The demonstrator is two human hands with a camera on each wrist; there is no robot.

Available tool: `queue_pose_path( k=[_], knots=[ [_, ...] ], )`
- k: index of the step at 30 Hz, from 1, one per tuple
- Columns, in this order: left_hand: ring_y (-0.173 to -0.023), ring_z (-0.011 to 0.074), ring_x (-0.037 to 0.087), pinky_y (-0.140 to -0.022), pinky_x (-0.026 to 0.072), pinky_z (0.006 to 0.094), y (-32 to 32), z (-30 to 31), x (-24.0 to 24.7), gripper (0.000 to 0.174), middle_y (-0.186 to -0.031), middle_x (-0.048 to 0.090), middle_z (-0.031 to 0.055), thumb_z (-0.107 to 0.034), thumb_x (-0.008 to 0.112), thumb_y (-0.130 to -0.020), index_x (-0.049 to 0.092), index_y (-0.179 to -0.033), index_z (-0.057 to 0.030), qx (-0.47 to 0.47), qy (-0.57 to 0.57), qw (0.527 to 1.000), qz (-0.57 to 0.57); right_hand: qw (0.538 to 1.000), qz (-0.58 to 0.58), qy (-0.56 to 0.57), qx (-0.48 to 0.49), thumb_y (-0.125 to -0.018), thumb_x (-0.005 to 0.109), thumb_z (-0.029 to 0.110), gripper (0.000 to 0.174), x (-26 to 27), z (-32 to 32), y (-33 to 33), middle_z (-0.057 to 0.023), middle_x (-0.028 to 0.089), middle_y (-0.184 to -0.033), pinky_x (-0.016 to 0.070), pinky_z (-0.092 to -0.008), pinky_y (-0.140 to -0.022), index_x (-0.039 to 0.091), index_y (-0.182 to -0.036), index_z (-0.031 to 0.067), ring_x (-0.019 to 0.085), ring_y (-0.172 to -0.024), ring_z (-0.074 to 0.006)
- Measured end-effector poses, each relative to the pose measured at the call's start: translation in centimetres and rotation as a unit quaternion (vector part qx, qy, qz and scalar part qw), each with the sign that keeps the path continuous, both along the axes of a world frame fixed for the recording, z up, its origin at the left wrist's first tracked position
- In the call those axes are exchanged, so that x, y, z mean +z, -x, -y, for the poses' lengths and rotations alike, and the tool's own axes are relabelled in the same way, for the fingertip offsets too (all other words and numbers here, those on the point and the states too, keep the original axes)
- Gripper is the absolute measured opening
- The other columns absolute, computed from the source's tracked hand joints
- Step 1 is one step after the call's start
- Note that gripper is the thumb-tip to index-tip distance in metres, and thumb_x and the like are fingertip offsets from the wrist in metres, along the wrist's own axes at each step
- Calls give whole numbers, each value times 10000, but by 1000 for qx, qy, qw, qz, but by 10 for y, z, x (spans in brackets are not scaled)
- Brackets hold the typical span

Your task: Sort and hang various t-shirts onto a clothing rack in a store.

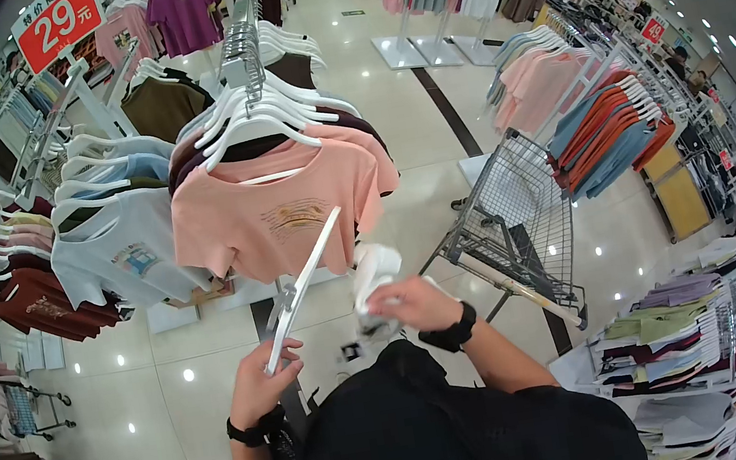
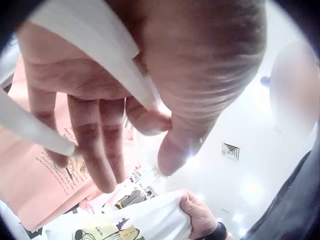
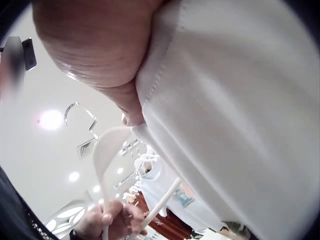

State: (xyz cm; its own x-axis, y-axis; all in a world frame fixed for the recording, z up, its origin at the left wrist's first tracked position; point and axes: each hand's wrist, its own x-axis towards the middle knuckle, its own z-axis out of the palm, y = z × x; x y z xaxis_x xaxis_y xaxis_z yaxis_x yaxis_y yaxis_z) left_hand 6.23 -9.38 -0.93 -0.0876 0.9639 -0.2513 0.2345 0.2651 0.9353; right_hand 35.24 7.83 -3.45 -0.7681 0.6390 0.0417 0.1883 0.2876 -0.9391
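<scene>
My left hand (image 1: pixel 262 379) pinches a white hanger (image 1: pixel 304 278) between thumb and index finger, the other fingers extended, as the left wrist view shows. The hanger stands tilted, its metal hook toward the left hand's side. To the right, my right hand (image 1: pixel 415 305) grips a white shirt (image 1: pixel 377 276) bunched up and hanging from it. In the left wrist view this white shirt (image 2: pixel 155 220) shows a printed drawing. White fabric (image 3: pixel 230 110) fills much of the right wrist view. Hanger and shirt are apart in the head view.
Ahead hangs a pink shirt (image 1: pixel 275 211) at the front of a metal rack (image 1: pixel 245 53). Light blue shirts (image 1: pixel 118 243) hang at the left. A shopping cart (image 1: pixel 515 227) stands on the right, near racks of orange and blue clothes (image 1: pixel 611 136).
</scene>
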Motion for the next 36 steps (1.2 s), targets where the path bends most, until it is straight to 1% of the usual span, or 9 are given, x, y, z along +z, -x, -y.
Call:
queue_pose_path(
  k=[4, 9, 11, 12, 21, 25, 31, 34, 36],
  knots=[
    [-868, 111, 576, -794, 489, 317, -2, 15, -28, 105, -1311, 692, 172, -18, 679, -927, 706, -1024, 13, -39, -79, 993, 80, 989, 69, -15, 129, -1000, 679, 279, 212, 21, 60, 30, -117, 762, -924, 556, -361, -768, 776, -1106, 123, 732, -836, -298],
    [-788, 83, 585, -743, 504, 260, -39, 16, -45, 215, -1056, 712, 23, -51, 613, -1025, 700, -1215, 1, -105, -142, 972, 158, 978, 98, -82, 163, -1002, 677, 272, 204, 46, 90, 39, -108, 760, -908, 551, -384, -754, 779, -1123, 144, 724, -819, -309],
    [-850, 105, 628, -787, 523, 266, -46, 23, -33, 255, -1064, 711, 11, -68, 609, -1033, 684, -1266, 2, -110, 54, 972, 200, 985, 63, -76, 143, -994, 691, 256, 183, 31, 93, 30, -113, 755, -885, 550, -388, -735, 780, -1095, 131, 718, -793, -310],
    [-740, 60, 562, -660, 470, 228, -51, 26, -29, 275, -923, 661, -26, -172, 671, -1024, 700, -1246, -14, -95, 36, 979, 174, 986, 53, -92, 131, -988, 701, 247, 182, 30, 94, 24, -116, 753, -876, 547, -385, -724, 779, -1095, 123, 713, -777, -309],
    [-758, 84, 558, -693, 474, 282, -90, 30, -27, 206, -835, 662, -19, -190, 733, -981, 744, -953, 14, -75, -21, 996, 46, 987, 136, 79, 45, -939, 718, 256, 230, 30, 77, -57, -129, 754, -925, 556, -415, -764, 700, -1117, 111, 718, -849, -330],
    [-757, 79, 536, -690, 446, 267, -115, 34, -42, 166, -800, 636, -9, -150, 713, -984, 700, -924, 4, 41, -53, 996, 56, 977, 175, -118, -8, -889, 678, 187, 231, -22, 60, -121, -144, 748, -959, 554, -453, -790, 691, -1119, 160, 715, -904, -368],
    [-768, 72, 537, -698, 442, 266, -164, 39, -56, 144, -802, 636, -6, -114, 691, -988, 683, -903, 2, 121, -137, 979, 88, 914, 296, -60, -272, -868, 606, 78, 277, -77, 42, -203, -139, 754, -953, 557, -455, -729, 702, -1125, 119, 724, -829, -347],
    [-773, 88, 557, -694, 450, 274, -182, 42, -51, 151, -817, 649, 3, -123, 708, -980, 693, -905, 8, 95, -107, 987, 67, 869, 38, 348, -350, -981, 524, 125, 319, -90, 32, -220, -113, 730, -1109, 609, -483, -813, 612, -1272, 28, 740, -905, -276],
    [-775, 101, 569, -692, 457, 281, -193, 44, -44, 164, -824, 658, 16, -133, 717, -979, 698, -910, 14, 80, -69, 994, 40, 846, -69, 426, -312, -1006, 481, 135, 325, -90, 27, -221, -119, 716, -1162, 603, -500, -864, 593, -1297, 42, 731, -973, -283]
  ],
)
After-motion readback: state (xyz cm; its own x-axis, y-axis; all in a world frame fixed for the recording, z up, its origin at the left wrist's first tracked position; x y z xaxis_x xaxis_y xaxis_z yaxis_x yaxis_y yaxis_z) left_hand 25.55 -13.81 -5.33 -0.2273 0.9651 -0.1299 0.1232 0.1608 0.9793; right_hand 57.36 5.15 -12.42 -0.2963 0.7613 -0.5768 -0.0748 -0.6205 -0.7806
